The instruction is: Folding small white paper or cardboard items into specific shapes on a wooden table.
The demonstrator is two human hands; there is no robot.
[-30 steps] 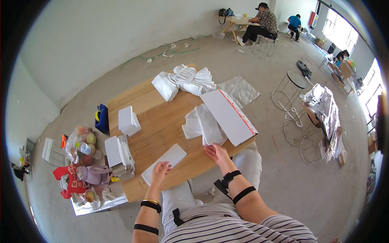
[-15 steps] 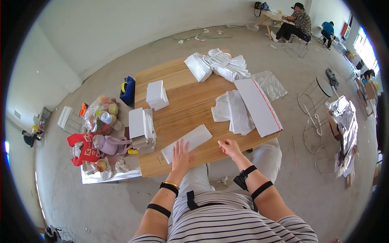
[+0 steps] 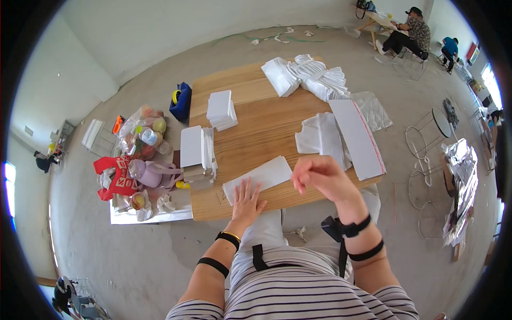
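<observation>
My left hand [image 3: 246,202] lies flat with fingers spread on the near-left part of a long white folded sheet [image 3: 265,176], close to the table's near edge. My right hand [image 3: 322,178] is raised above the near-right part of the table, its fingers curled together; whatever they may hold is hidden. Beyond the right hand lies a loose pile of thin white sleeves [image 3: 322,136], next to a long white box [image 3: 358,140] with a red line along its edge. To the left stand a taller stack of white folded pieces [image 3: 196,149] and a smaller stack [image 3: 220,106] behind it.
Bundled white sleeves [image 3: 306,77] lie at the wooden table's [image 3: 256,128] far edge, beside clear plastic [image 3: 372,110]. Left are a blue container [image 3: 181,101], bagged fruit [image 3: 149,133], a red bag [image 3: 114,176] and a lilac bag [image 3: 149,173]. Stools [image 3: 421,128] stand right; people work farther off.
My right hand has risen from the table's near edge toward the camera, fingers still curled. My left hand stays on the white sheet, fingers more spread. The whole view has shifted slightly.
</observation>
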